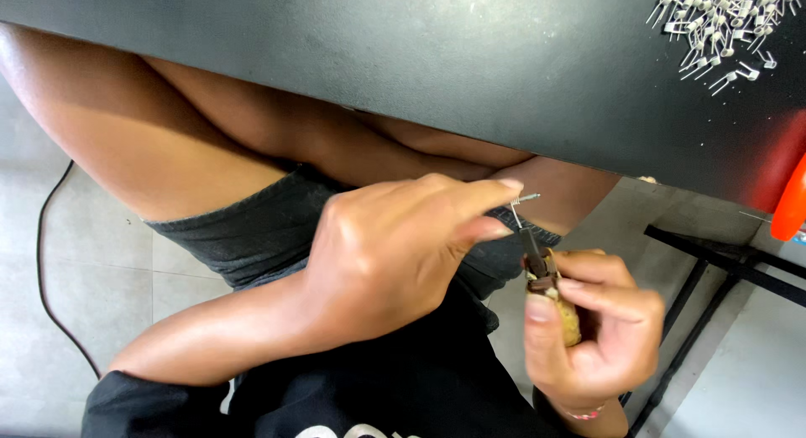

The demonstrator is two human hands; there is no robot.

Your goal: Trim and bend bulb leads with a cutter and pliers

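The left hand (pixel 386 262) has thumb and forefinger pressed together on a small wire coil (pixel 522 201), whose free end sticks out to the right of the fingertips. The coil sits at the tip of a thin dark metal shaft (pixel 531 246), just beside the thumbnail. That shaft rises from a worn wooden handle (pixel 561 308), which the right hand (pixel 592 333) grips with all fingers wrapped shut around it, thumb along the near side. Both hands work below the edge of a black table (pixel 470 77), above the person's lap and dark shorts (pixel 260 228).

On the tabletop, far right, lies a heap of finished wire coils (pixel 722 22) with straight legs. An orange object (pixel 791 199) shows at the right edge; its kind cannot be told. A black cable (pixel 46 278) trails over the tiled floor at left.

Risk, as judged: the pinch on the coil is slight, so a slip could send it to the floor. The shaft tip stands near the thumb, so a jerk of the handle could prick it. The coil's legs could bend under uneven pressure.
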